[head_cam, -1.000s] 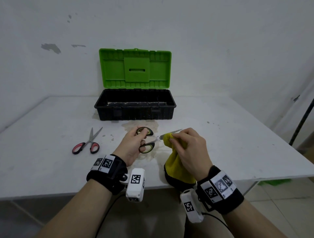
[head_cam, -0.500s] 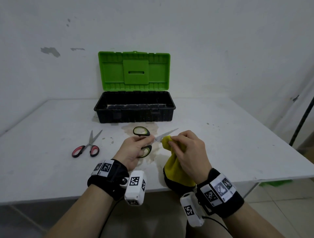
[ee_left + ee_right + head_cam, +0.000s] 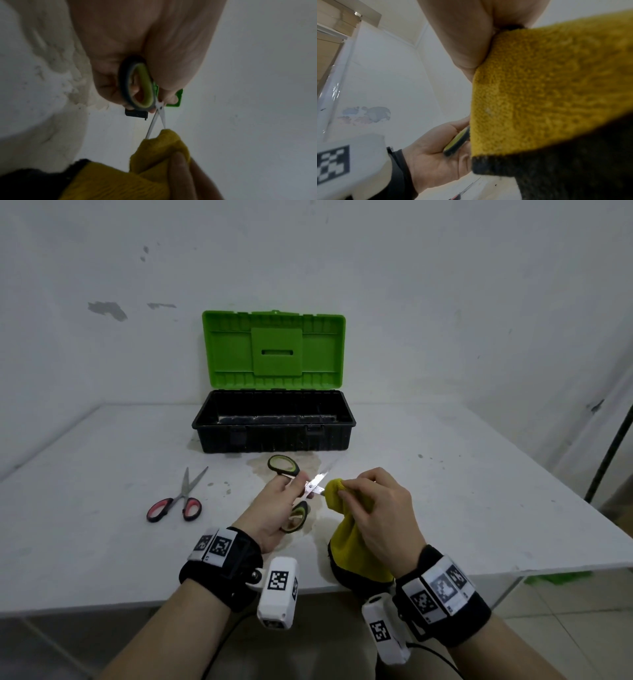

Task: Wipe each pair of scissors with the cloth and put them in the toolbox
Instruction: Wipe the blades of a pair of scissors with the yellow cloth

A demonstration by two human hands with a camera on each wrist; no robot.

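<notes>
My left hand [image 3: 281, 501] grips green-and-black-handled scissors [image 3: 284, 465] above the table, blades parted. In the left wrist view the scissors [image 3: 137, 83] point their blades into the cloth [image 3: 157, 148]. My right hand [image 3: 373, 501] pinches a yellow cloth [image 3: 346, 529] with a dark underside, bunched against one blade; the blade tips are partly hidden. The right wrist view is mostly filled by the cloth [image 3: 547, 88], with the left hand [image 3: 436, 148] beyond it. Red-handled scissors [image 3: 178, 501] lie flat at the table's left. The toolbox [image 3: 274, 422] stands open behind, green lid [image 3: 274, 350] upright.
The white table [image 3: 462, 491] has a brownish stain just in front of the toolbox. A wall rises directly behind the box. A dark pole [image 3: 609, 453] leans at the right beyond the table's edge.
The left hand has turned the green-handled scissors and spread the blades wider. The cloth now bunches at one blade near the pivot.
</notes>
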